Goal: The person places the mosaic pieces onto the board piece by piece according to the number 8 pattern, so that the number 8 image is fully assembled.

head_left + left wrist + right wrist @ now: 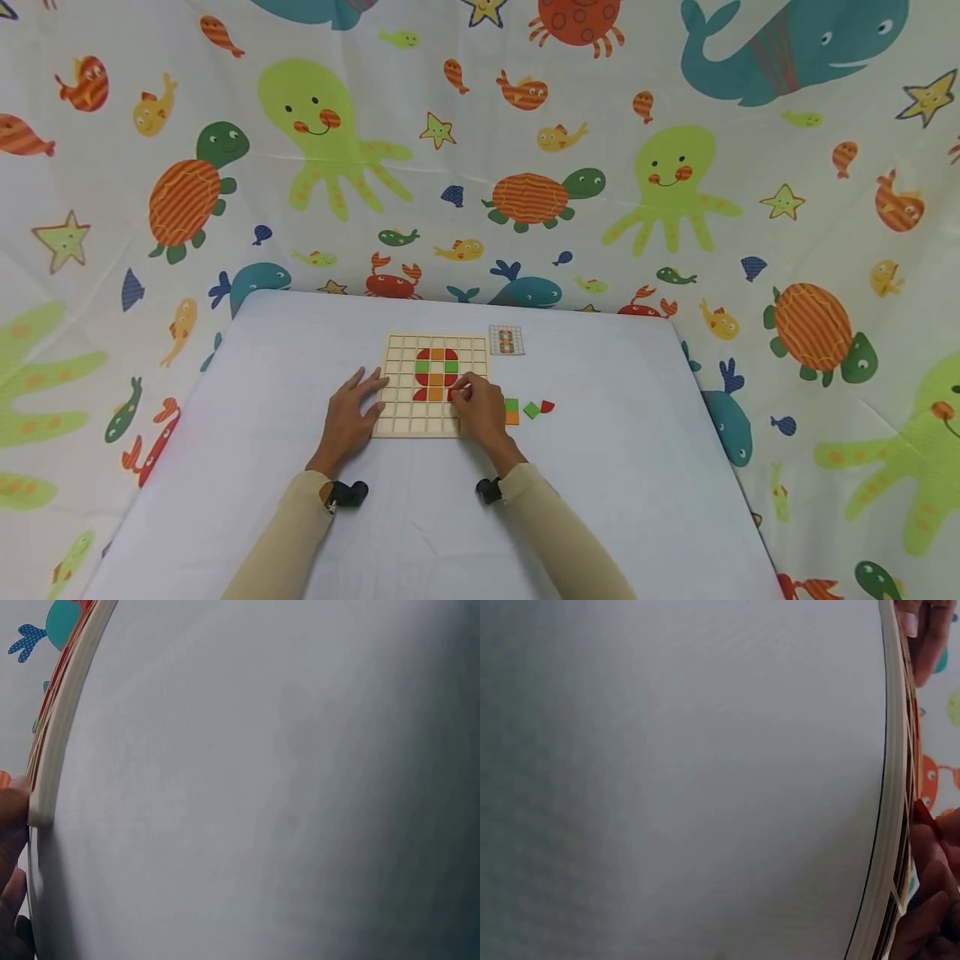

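Observation:
A square wooden grid board (pixel 405 423) lies on the white table, with red, green and orange tiles set in its middle cells. My left hand (pixel 350 417) rests at the board's left edge, fingers spread and touching the rim. Over the board's lower right part, my right hand (pixel 482 408) pinches a red tile (pixel 928 817) between thumb and fingers, beside an orange tile (pixel 436 393) in the lower row. In the left wrist view only part of the left hand (pixel 11 855) shows against the board's edge (pixel 56 742).
Right of the board lie loose pieces: a green and an orange tile (pixel 512 417), a turned green tile (pixel 532 409) and a red rounded tile (pixel 547 407). A small pattern card (pixel 507 340) sits at the board's upper right corner. A sea-animal cloth (pixel 480 267) hangs behind the table.

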{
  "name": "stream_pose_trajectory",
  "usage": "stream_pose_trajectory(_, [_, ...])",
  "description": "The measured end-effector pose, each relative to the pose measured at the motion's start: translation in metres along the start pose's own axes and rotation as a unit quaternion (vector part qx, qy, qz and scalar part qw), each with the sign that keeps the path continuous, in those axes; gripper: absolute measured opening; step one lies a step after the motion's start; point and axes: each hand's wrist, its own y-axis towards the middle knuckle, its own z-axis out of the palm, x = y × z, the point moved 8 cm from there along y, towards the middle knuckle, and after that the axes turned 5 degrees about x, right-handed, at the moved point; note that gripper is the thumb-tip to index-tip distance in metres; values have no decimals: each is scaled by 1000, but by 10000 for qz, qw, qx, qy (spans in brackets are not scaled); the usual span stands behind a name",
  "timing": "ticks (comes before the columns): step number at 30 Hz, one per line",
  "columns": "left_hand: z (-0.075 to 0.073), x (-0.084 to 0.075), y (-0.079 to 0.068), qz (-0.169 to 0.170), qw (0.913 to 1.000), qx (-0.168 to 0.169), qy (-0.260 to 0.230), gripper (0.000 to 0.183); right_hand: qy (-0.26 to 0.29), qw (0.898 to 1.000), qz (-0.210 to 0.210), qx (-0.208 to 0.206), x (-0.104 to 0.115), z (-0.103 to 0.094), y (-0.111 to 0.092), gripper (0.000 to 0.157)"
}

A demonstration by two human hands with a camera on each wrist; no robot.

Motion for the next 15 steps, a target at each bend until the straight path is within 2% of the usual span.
stream_pose_trajectory(15, [-1,-2,0,54,10000,26,45,48,-630,9972,351,183,-3,13,7,10])
